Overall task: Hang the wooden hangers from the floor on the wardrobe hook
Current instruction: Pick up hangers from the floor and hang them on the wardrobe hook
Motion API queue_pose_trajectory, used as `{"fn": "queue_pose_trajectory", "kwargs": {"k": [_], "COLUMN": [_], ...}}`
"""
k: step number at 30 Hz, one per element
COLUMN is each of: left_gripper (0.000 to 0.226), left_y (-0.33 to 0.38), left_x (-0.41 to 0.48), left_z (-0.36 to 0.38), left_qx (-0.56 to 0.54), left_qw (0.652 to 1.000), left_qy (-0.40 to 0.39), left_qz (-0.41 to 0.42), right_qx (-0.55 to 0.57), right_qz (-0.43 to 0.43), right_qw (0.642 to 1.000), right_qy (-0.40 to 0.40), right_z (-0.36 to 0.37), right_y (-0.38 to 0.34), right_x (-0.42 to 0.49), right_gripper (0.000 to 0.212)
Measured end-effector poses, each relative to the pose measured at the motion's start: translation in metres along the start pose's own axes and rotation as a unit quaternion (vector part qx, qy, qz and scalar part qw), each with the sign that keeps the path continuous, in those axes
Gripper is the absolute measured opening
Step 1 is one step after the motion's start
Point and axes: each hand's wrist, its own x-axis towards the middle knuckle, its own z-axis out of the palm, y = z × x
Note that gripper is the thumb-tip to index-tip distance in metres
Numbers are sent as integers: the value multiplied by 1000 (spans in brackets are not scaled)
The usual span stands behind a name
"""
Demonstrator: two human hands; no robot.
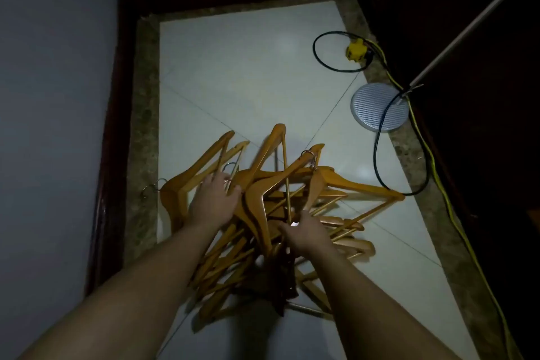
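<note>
Both hands are down in the hangers point(263, 202) on the floor point(248, 67): left hand point(214, 200) fingers curled round one, right hand point(306, 234) fingers closed on another

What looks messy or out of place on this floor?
The orange-brown wooden hangers lie tangled in a heap on the white tiled floor, under both hands. A yellow cable and a black cable trail loosely along the right side.

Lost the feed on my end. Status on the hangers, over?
Both hands in the pile: left hand and right hand closing on wooden hangers, grip unclear. Pile tangled on the floor. Black cable lies close by.
</note>
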Motion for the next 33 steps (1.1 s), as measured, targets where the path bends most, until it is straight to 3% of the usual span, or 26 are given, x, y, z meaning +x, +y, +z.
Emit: {"fn": "queue_pose_trajectory", "kwargs": {"k": [3,8,12,18,21,24,27,31,33], "left_gripper": [49,57,54,37,25,9,13,10,8], "left_y": [-12,-26,-28,-30,-25,-19,-11,-2,3], "left_x": [15,36,45,52,46,40,34,27,24], "left_z": [12,37,45,37,36,38,36,30,28], "left_qx": [-12,-67,-108,-310,-344,-367,-408,-364,-327], "left_qw": [1000,991,986,925,919,914,898,922,938], "left_qy": [21,-63,-26,-37,-19,-13,-25,-41,-53], "left_qz": [-18,-92,-123,-218,-192,-173,-164,-124,-105], "right_qx": [16,53,52,76,121,183,227,240,230], "right_qz": [21,59,78,90,105,158,170,151,138], "right_qw": [998,996,994,985,979,967,957,958,962], "right_qy": [51,51,61,127,128,78,56,38,41], "right_z": [12,16,18,21,23,25,36,48,39], "right_y": [17,13,15,13,9,3,4,-1,-16], "right_x": [29,27,32,31,34,35,45,50,30], "right_gripper": [60,72,82,58,53,43,48,69,65]}}
